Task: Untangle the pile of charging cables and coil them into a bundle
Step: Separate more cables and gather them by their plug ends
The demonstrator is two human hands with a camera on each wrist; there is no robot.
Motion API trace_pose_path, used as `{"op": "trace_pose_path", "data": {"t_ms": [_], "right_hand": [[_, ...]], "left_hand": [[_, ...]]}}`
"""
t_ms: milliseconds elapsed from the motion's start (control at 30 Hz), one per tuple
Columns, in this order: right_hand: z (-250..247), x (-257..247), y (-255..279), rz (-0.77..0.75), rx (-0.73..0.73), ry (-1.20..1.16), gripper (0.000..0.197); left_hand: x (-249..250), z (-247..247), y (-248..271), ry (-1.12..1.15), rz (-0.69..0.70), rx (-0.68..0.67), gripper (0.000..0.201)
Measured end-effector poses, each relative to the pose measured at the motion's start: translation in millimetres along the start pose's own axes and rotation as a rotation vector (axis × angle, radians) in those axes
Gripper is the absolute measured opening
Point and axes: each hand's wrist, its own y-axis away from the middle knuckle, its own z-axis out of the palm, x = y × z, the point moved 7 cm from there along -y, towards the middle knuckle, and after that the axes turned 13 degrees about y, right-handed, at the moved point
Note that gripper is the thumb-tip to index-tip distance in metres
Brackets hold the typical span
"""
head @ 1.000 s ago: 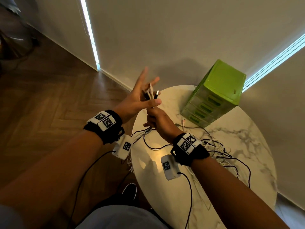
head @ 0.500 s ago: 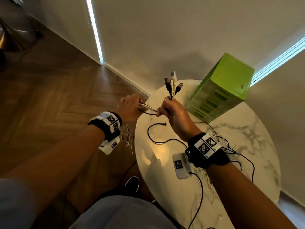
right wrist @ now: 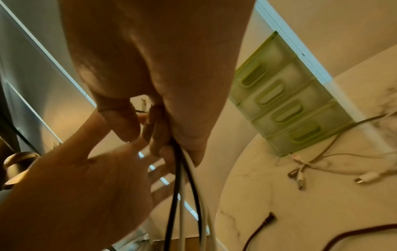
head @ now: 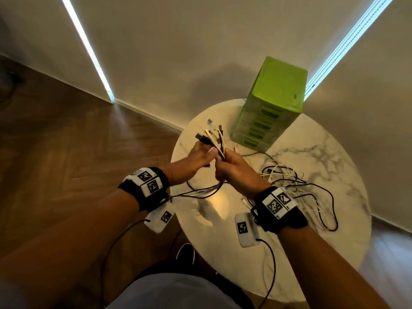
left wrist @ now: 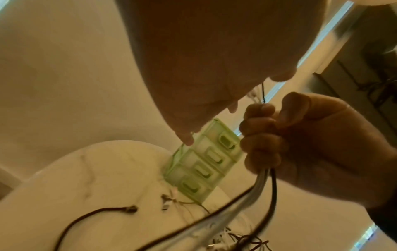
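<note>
Black and white cables (head: 214, 141), lime-green drawer unit (head: 276, 103), white table (head: 301, 259) with grey marble veining, brown herringbone floor (head: 78, 152), black wristbands (head: 142, 186) bearing black-and-white square markers.

**Clearance and Obstructions at the Round Table**

The green drawer unit (head: 270, 112) stands at the far edge of the marble table (head: 245, 275) against the wall and blocks reach on that side. Loose cables (head: 296, 186) sprawl over the right half of the tabletop, with a separate dark cable end (right wrist: 271, 219) lying in the middle. The near left portion of the tabletop is bare marble. Left of the table, open wooden floor (head: 66, 163) gives unobstructed approach.
</note>
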Motion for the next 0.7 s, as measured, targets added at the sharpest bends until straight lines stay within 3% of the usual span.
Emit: {"op": "trace_pose_path", "data": {"t_ms": [100,167,267,367,467,600,700], "right_hand": [[-2.6,10.5,11.4,0.023,-0.041,0.037,0.013],[-7.6,16.5,17.6,0.016,-0.05,0.036,0.011],[-20.9,34.1,19.6,0.028,0.031,-0.041,0.008],[-25.9,59.8,15.7,0.074,0.067,-0.112,0.027],[-9.2,73.9,9.9,0.071,0.022,0.07,0.014],[5.1,78.6,-2.6,0.021,0.1,0.621,0.013],[3.3,84.6,-10.3,-0.035,0.016,0.528,0.023]], "left_hand": [[11.7,17.1,-12.1,0.018,0.033,-0.036,0.047],[4.7,22.0,-24.6,-0.024,0.056,0.005,0.032],[14.8,36.2,-31.9,-0.057,0.107,0.012,0.029],[26.1,44.2,-44.2,-0.08,0.145,0.03,0.032],[31.1,51.5,-52.6,0.109,0.074,-0.034,0.038],[21.4,47.7,-63.9,0.449,-0.021,0.032,0.031],[6.2,33.2,-74.9,0.539,-0.048,0.156,0.031]]}}
